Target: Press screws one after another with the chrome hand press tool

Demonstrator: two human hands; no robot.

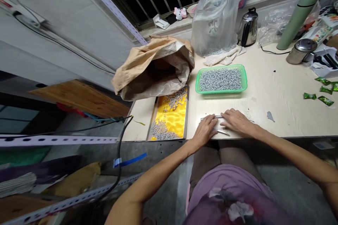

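Observation:
My left hand (205,128) rests at the table's front edge, its fingers bent over one end of a thin metal strip (218,116). At the strip's other end is my right hand (236,121), with its fingertips closed against it. Just below, a slim pointed silver piece (221,132) sticks out from under my left fingers; its kind is unclear. Beyond both hands stands a green plastic basket (221,92) full of small silver metal pins. More pins lie in two heaps on a yellow box lid (171,117) left of my left hand.
An open brown paper sack (137,66) leans over the lid's far end. Behind the basket are a clear plastic bag (213,21), a white cloth (224,57) and a steel kettle (249,28). A green flask (298,21), steel mug (301,52) and green-wrapped sweets (325,101) stand right.

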